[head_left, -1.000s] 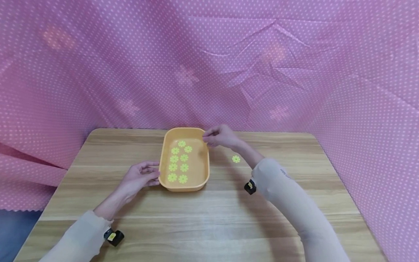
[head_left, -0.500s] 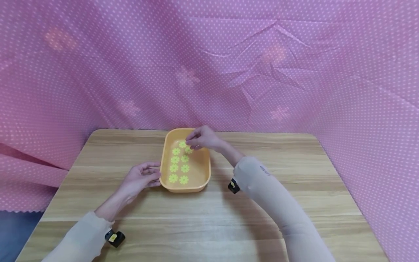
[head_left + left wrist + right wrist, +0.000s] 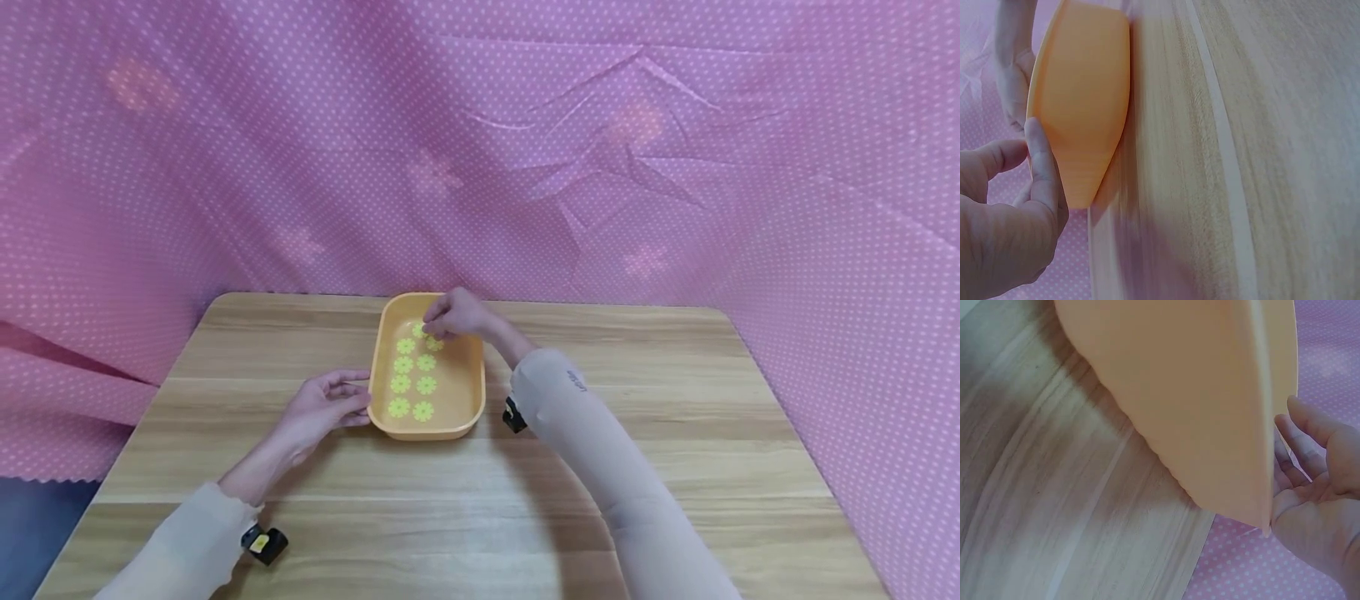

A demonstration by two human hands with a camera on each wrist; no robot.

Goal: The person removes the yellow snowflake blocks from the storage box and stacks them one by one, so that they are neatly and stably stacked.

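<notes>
Head view: your L hand (image 3: 318,410) pinches tray (image 3: 459,392) rim; R hand (image 3: 459,313) over tray, hold can't tell; poss. risk: yellow flowers (image 3: 426,385) get nudged if it dips

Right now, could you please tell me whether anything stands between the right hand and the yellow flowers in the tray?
Nothing visible does. In the head view, the right hand hangs over the open tray by the far yellow flowers, while the left hand holds the tray's opposite edge.

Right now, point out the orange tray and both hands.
Orange tray (image 3: 456,387): head view, bare inner floor.
Left hand (image 3: 321,408): head view, middle of hand.
Right hand (image 3: 461,313): head view, middle of hand.
</notes>
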